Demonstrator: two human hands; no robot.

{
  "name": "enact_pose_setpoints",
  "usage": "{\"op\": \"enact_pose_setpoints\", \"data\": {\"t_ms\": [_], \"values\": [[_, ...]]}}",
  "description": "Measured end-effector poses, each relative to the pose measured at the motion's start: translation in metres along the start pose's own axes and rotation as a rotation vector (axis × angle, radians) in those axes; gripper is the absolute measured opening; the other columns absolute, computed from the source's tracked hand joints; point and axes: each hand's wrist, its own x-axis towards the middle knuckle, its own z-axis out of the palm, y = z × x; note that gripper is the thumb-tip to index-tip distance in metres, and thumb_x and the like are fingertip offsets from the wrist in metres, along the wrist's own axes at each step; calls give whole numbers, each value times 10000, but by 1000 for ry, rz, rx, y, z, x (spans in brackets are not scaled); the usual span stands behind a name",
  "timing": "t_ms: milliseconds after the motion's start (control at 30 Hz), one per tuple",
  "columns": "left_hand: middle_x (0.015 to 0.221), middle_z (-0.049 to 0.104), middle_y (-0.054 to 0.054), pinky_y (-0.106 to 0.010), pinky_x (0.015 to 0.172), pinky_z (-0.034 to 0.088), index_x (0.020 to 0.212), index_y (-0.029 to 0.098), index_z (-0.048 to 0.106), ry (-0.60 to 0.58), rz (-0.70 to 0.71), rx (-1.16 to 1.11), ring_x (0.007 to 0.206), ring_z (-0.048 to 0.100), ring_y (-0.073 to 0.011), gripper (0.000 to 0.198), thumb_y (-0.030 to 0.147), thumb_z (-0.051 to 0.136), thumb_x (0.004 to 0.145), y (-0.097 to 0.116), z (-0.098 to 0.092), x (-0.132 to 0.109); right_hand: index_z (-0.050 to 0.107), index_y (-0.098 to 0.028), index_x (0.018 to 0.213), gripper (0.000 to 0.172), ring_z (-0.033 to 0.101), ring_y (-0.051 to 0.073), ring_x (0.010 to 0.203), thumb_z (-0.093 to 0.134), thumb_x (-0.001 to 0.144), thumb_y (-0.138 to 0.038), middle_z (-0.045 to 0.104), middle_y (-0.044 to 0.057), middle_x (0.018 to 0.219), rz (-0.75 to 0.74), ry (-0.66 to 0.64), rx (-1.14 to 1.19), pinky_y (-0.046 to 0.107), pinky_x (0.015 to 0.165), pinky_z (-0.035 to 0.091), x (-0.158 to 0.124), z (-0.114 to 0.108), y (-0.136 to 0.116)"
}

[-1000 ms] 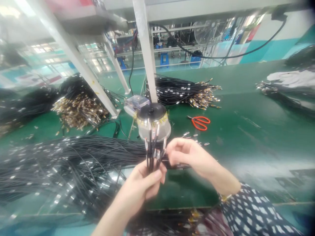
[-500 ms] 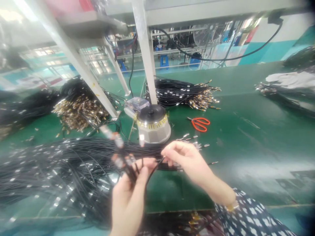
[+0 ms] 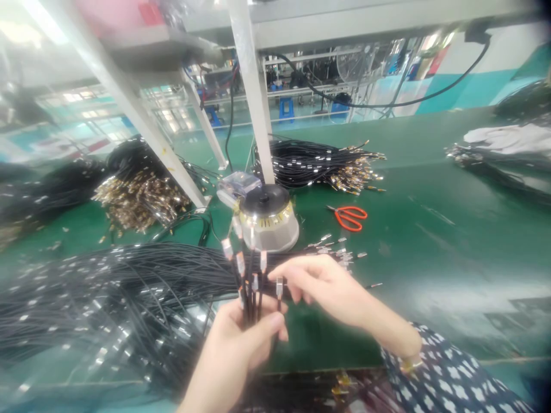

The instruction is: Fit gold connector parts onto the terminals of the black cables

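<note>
My left hand (image 3: 243,344) is closed around several black cables (image 3: 251,307), which stand upright out of the grip. Silvery connectors with orange-brown tips (image 3: 240,264) cap their upper ends and fan apart. One cable end (image 3: 279,287) stands apart from the others, pinched near my left thumb and fingertips. Just beyond it, my right hand (image 3: 321,284) hovers with bent fingers slightly apart; I see nothing held in it. Behind both hands lies a long bundle of black cables (image 3: 142,269), its connector ends (image 3: 342,252) showing past my right hand.
A round tape dispenser (image 3: 269,221) stands behind the bundle. Orange-handled scissors (image 3: 349,217) lie to its right on the green table (image 3: 422,241). More cable bundles rest at the back (image 3: 318,163) and left (image 3: 142,198). White shelf posts (image 3: 253,86) rise from the table.
My right hand has let go of the cable it pinched and shifted slightly left. My left hand has moved right, and its cables now stand more upright.
</note>
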Motion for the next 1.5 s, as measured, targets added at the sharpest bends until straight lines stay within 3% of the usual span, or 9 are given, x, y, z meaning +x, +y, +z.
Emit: {"op": "enact_pose_setpoints", "data": {"t_ms": [100, 200, 267, 333, 467, 600, 800, 1100, 1500], "values": [[521, 658, -46, -166, 368, 166, 736, 119, 727, 51, 25, -60, 325, 254, 18, 229, 282, 851, 633, 2, 0, -1, 720, -161, 825, 267, 543, 94, 548, 511, 934, -286, 595, -12, 618, 122, -143, -7, 183, 528, 445, -8, -13, -4], [534, 667, -47, -156, 356, 176, 735, 123, 712, 72, 18, -82, 311, 306, 8, 264, 305, 864, 620, 4, 0, -2, 755, -153, 804, 148, 613, 112, 587, 614, 849, -165, 672, 1, 657, 269, -783, -131, 184, 572, 484, -23, -27, -10], [554, 676, -47, -154, 339, 187, 732, 132, 686, 77, 29, -81, 297, 351, -9, 282, 335, 855, 634, 2, 0, -1, 778, -163, 840, 117, 605, 109, 562, 693, 775, -116, 698, -3, 660, 215, -941, -299, 171, 533, 453, -27, -33, -12], [580, 682, -43, -156, 321, 204, 743, 142, 669, 75, 59, -73, 281, 384, -23, 282, 358, 833, 666, 0, -1, -1, 779, -177, 841, 124, 622, 120, 586, 702, 763, -118, 724, 4, 697, 137, -728, -399, 180, 532, 450, -19, -38, -11], [612, 683, -39, -159, 318, 250, 761, 136, 670, 74, 74, -29, 284, 417, -32, 304, 393, 816, 687, -5, -3, 0, 737, -150, 789, 62, 639, 130, 569, 680, 787, -174, 714, 25, 687, 140, 181, -167, 224, 578, 502, 31, -51, 3], [602, 685, -43, -157, 316, 252, 757, 136, 666, 78, 73, -10, 281, 411, -31, 358, 446, 821, 668, -8, -6, 2, 692, -133, 903, 123, 587, 79, 570, 595, 868, -201, 709, 63, 864, 141, 511, -146, 198, 563, 462, 84, -66, 16], [611, 693, -51, -152, 322, 234, 753, 137, 665, 42, 96, 29, 282, 392, -17, 362, 458, 814, 677, -14, -11, 7, 724, -128, 770, 345, 575, 112, 541, 591, 858, -434, 730, 110, 850, 201, 506, -117, 216, 463, 380, 113, -73, 22], [602, 684, -39, -151, 322, 230, 757, 140, 660, 53, 93, 23, 275, 388, -15, 369, 463, 817, 671, -13, -10, 7, 675, -203, 702, 104, 608, 178, 844, 705, 754, -289, 696, 34, 908, -100, 654, -248, 288, 779, 453, 98, -60, 17], [608, 685, -31, -156, 328, 232, 779, 141, 654, 72, 74, 9, 282, 383, -18, 392, 476, 819, 660, -10, -7, 4, 638, -174, 757, 125, 663, 177, 657, 730, 676, -148, 709, 25, 690, -103, 627, -128, 333, 687, 537, 100, -54, 20]]}}
